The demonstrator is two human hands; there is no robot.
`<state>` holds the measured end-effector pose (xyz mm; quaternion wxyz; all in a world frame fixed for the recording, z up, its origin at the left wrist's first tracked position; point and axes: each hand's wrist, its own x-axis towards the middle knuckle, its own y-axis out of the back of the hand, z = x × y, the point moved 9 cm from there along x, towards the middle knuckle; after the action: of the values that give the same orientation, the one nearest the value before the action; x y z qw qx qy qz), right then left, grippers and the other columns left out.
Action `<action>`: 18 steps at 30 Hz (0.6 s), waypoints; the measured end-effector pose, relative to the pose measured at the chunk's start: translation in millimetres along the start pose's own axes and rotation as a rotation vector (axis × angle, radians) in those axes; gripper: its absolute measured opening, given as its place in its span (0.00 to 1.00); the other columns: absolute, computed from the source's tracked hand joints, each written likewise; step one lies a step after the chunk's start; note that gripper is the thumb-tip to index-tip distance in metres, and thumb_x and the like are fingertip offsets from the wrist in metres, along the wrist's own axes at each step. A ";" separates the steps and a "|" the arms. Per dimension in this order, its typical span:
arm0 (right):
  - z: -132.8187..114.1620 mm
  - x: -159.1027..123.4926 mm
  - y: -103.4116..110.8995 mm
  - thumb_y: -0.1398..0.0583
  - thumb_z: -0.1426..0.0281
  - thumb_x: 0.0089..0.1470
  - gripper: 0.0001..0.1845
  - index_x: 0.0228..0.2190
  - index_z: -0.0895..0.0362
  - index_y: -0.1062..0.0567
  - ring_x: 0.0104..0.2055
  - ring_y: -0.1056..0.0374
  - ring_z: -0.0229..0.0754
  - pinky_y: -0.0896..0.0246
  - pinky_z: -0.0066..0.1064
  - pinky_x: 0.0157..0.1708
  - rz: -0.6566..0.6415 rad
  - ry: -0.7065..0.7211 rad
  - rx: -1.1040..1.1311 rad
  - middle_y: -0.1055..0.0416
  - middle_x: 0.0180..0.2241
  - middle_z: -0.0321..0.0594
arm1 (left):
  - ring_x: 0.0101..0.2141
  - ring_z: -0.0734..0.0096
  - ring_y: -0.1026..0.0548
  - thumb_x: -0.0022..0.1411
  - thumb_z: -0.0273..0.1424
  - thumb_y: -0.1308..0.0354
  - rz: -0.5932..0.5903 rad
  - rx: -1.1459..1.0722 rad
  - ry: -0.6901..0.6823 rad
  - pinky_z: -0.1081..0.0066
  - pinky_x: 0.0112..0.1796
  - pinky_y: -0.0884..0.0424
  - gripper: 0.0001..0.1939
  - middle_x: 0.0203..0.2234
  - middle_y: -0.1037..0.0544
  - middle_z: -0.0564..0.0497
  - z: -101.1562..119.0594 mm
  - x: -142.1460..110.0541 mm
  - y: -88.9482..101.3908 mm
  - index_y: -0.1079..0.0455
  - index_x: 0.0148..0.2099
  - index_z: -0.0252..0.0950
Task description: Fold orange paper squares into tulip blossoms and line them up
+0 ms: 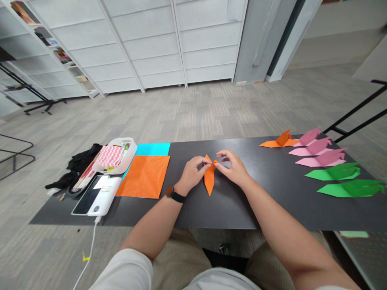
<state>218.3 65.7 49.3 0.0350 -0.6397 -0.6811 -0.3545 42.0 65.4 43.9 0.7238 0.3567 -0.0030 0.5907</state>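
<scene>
An orange origami crane (209, 181) is between my hands over the middle of the dark table (193, 209), one long wing pointing toward me. The thumb and forefinger of my left hand (195, 171) pinch it from the left side. My right hand (232, 166) is at its right, thumb and forefinger curled round a small upper point of the paper, the other fingers bent. Fingertips partly cover the folds there. A dark smartwatch (173, 193) is on my left wrist.
Finished cranes stand at right: an orange one (279, 141), pink ones (320, 158) and green ones (347, 188). At left lie orange paper (146, 177), blue paper (154, 149), a white tray (132, 155), a phone (87, 197), a white power bank (104, 197) with cable, and black cloth (83, 159).
</scene>
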 end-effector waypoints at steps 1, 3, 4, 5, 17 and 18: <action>0.6 0.1 -1.6 0.35 0.66 0.60 0.11 0.46 0.49 0.24 0.49 0.26 0.48 0.26 0.41 0.44 -0.014 -0.005 0.013 0.25 0.45 0.43 | 0.42 0.64 0.20 0.70 0.30 0.37 0.000 0.000 -0.003 0.62 0.49 0.26 0.02 0.39 0.16 0.51 0.0 -0.1 -0.1 0.23 0.41 0.40; -1.9 0.5 -3.4 0.36 0.66 0.61 0.07 0.42 0.49 0.22 0.48 0.26 0.48 0.27 0.41 0.45 -0.036 0.012 0.021 0.25 0.44 0.42 | 0.42 0.64 0.20 0.70 0.31 0.37 0.002 -0.002 -0.012 0.62 0.49 0.26 0.02 0.39 0.17 0.51 0.6 -0.1 0.0 0.23 0.41 0.40; -4.2 0.8 -2.8 0.36 0.66 0.62 0.04 0.40 0.49 0.21 0.47 0.26 0.47 0.27 0.42 0.46 -0.035 0.026 0.021 0.25 0.43 0.42 | 0.42 0.64 0.20 0.70 0.31 0.37 0.005 -0.004 -0.017 0.62 0.49 0.25 0.02 0.39 0.17 0.51 1.2 -0.1 0.3 0.23 0.42 0.40; -6.6 1.0 -1.5 0.36 0.66 0.62 0.03 0.38 0.49 0.21 0.46 0.26 0.47 0.27 0.42 0.46 -0.028 0.040 0.020 0.25 0.42 0.42 | 0.42 0.65 0.20 0.70 0.32 0.37 0.008 -0.005 -0.019 0.63 0.48 0.25 0.02 0.39 0.17 0.51 1.7 -0.1 0.6 0.23 0.42 0.40; -24.2 -0.5 2.4 0.36 0.68 0.62 0.03 0.38 0.50 0.20 0.46 0.26 0.47 0.29 0.44 0.49 -0.008 0.153 -0.054 0.25 0.41 0.41 | 0.41 0.68 0.21 0.69 0.31 0.35 0.048 -0.004 -0.077 0.66 0.46 0.25 0.03 0.37 0.20 0.50 10.9 0.5 4.3 0.23 0.40 0.39; -24.9 -0.6 2.2 0.36 0.69 0.62 0.03 0.37 0.50 0.20 0.45 0.26 0.47 0.29 0.43 0.49 -0.007 0.159 -0.055 0.25 0.41 0.41 | 0.41 0.68 0.21 0.69 0.31 0.35 0.045 -0.004 -0.083 0.66 0.46 0.25 0.03 0.38 0.20 0.50 11.5 0.3 3.8 0.23 0.40 0.39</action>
<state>210.3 51.9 68.5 0.0703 -0.6079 -0.6684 -0.4228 43.7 59.8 54.6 0.7102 0.3792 -0.0421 0.5917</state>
